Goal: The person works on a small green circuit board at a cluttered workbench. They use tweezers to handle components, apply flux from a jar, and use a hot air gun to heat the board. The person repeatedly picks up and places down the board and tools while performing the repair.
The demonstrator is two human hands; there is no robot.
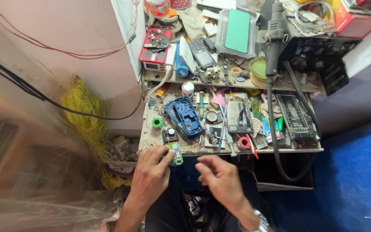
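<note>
My left hand pinches a small green circuit board at the front edge of the cluttered workbench. My right hand hovers just right of it with fingers curled and apart, holding nothing that I can see. A blue phone housing lies on the bench just beyond the board, with a small dark part beside it. An opened phone frame lies further right.
A hot-air tool with a black hose stands at the back right. A green roll, a red tape roll, tweezers, tubes and a black rack crowd the bench. A yellow broom leans at the left; blue floor lies right.
</note>
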